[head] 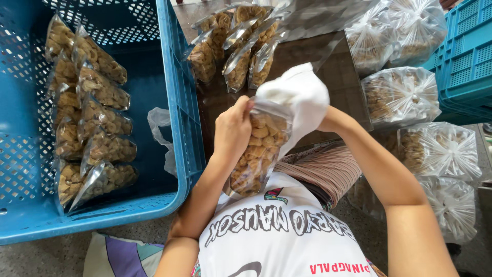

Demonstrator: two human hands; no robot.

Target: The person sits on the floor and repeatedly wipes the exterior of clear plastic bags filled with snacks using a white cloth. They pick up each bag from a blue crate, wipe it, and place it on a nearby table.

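Observation:
My left hand (pixel 231 129) grips the top edge of a clear plastic bag of brown fried snacks (pixel 256 154), held upright in front of my chest. My right hand (pixel 300 97) is wrapped in a white cloth or glove and presses against the bag's top right corner. Both hands are closed on the same bag. The bag's lower end hangs over my white shirt.
A blue plastic crate (pixel 177 102) on the left holds several filled snack bags (pixel 97 118). More filled bags (pixel 236 46) lie on the dark table (pixel 333 77) ahead. Large tied clear sacks of snacks (pixel 400 95) are stacked at the right beside blue crates (pixel 466 56).

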